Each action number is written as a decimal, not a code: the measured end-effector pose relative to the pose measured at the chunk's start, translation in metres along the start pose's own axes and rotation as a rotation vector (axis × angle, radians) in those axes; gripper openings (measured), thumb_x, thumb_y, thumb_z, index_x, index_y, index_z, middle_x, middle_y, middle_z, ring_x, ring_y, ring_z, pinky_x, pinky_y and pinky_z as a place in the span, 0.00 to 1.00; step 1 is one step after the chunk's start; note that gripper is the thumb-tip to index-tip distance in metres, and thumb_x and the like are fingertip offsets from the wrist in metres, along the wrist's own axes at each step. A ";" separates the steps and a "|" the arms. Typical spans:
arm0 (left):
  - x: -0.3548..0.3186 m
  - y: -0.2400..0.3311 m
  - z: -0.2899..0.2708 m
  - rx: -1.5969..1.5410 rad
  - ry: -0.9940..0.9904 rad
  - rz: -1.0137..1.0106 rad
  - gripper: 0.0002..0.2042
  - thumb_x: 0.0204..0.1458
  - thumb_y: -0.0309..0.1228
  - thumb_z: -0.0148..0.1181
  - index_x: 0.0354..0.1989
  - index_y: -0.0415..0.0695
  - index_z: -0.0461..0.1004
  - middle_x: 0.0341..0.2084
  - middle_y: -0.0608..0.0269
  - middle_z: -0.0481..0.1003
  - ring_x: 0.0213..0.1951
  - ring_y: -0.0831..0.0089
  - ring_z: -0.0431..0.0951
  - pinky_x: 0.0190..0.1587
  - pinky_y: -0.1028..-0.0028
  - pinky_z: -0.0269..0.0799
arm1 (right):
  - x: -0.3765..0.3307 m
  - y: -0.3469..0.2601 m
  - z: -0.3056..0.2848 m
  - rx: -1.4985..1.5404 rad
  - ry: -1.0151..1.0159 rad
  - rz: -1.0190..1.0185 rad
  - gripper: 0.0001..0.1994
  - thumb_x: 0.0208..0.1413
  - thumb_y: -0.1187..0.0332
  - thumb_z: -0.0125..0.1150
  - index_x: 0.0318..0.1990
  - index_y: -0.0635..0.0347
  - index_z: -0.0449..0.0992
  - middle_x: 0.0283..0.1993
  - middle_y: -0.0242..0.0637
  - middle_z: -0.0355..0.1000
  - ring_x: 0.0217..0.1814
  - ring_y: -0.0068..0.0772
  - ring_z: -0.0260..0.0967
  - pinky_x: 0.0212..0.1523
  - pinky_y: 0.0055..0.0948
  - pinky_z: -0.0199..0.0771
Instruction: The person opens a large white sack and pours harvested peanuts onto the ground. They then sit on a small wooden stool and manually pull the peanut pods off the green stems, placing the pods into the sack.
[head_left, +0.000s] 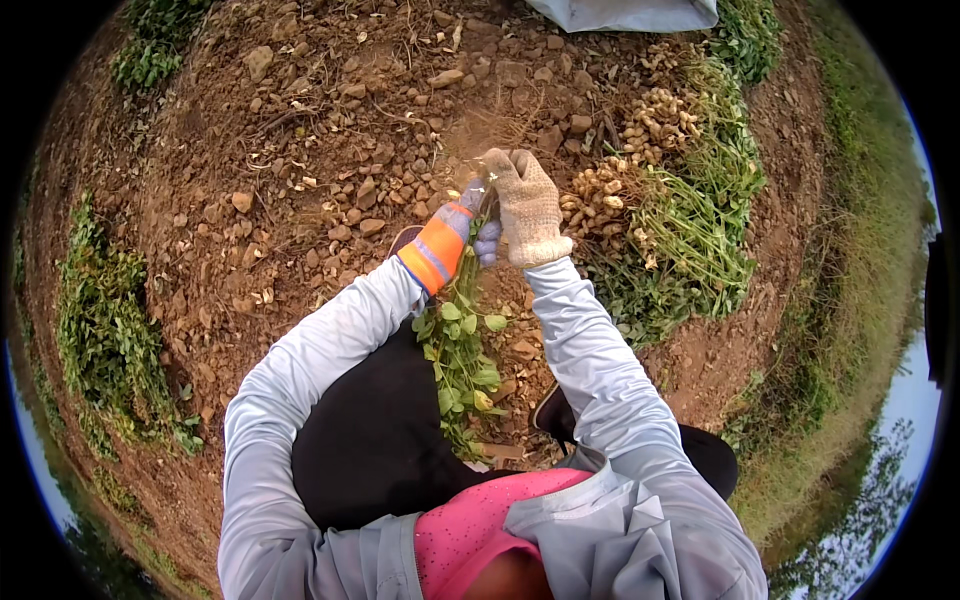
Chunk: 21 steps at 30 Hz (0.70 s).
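My left hand (pixel 447 240), in an orange and grey glove, is closed around the stems of an uprooted peanut plant (pixel 462 335). The plant's green leaves hang down toward my lap, between my knees. Right beside it, at the root end, my right hand (pixel 527 205) wears a beige knitted glove. Its fingers are curled shut, and what lies inside them is hidden. A few pale bits show between the two hands. To the right lies a heap of peanut pods (pixel 660 125), some still on their roots, along a row of pulled peanut plants (pixel 700 220).
Reddish-brown soil (pixel 290 180) with many stones surrounds me. More green plants (pixel 105 330) lie in a pile at the left, others (pixel 160 45) at the far left. A pale sheet or sack (pixel 630 12) lies at the far edge. A grassy strip (pixel 850 300) runs along the right.
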<state>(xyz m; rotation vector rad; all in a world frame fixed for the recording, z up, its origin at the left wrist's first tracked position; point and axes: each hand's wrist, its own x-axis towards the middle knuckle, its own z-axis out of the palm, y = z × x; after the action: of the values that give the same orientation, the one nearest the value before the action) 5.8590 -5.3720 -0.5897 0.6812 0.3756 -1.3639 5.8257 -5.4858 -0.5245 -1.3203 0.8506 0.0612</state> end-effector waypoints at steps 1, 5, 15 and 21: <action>0.003 -0.001 -0.006 -0.019 -0.022 -0.013 0.24 0.54 0.59 0.46 0.30 0.48 0.68 0.15 0.68 0.64 0.16 0.73 0.65 0.21 0.72 0.67 | -0.001 0.000 0.002 -0.033 0.028 -0.008 0.19 0.59 0.50 0.50 0.40 0.57 0.71 0.22 0.28 0.63 0.22 0.19 0.61 0.23 0.24 0.64; 0.000 -0.003 0.010 0.365 0.294 0.218 0.22 0.54 0.58 0.46 0.29 0.50 0.66 0.12 0.69 0.61 0.12 0.73 0.59 0.15 0.73 0.59 | 0.003 0.010 0.004 -0.267 0.132 -0.125 0.20 0.60 0.49 0.48 0.41 0.59 0.70 0.22 0.33 0.66 0.24 0.27 0.66 0.24 0.30 0.66; 0.001 0.007 -0.005 0.067 -0.136 -0.113 0.28 0.55 0.62 0.36 0.17 0.50 0.58 0.07 0.72 0.52 0.08 0.78 0.48 0.11 0.75 0.42 | 0.019 0.021 -0.014 -0.079 -0.146 -0.119 0.19 0.59 0.49 0.50 0.37 0.58 0.70 0.32 0.29 0.66 0.32 0.21 0.58 0.35 0.27 0.64; -0.006 0.002 -0.010 0.057 -0.097 -0.068 0.24 0.57 0.59 0.37 0.24 0.51 0.62 0.08 0.74 0.52 0.09 0.81 0.48 0.11 0.78 0.42 | 0.011 0.020 -0.006 0.175 -0.109 0.113 0.17 0.59 0.50 0.51 0.38 0.56 0.70 0.36 0.26 0.64 0.38 0.21 0.56 0.38 0.26 0.64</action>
<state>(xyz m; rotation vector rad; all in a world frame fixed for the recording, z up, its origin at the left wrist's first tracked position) 5.8612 -5.3609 -0.5930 0.6517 0.2857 -1.4706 5.8205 -5.4900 -0.5478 -1.0946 0.8184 0.1431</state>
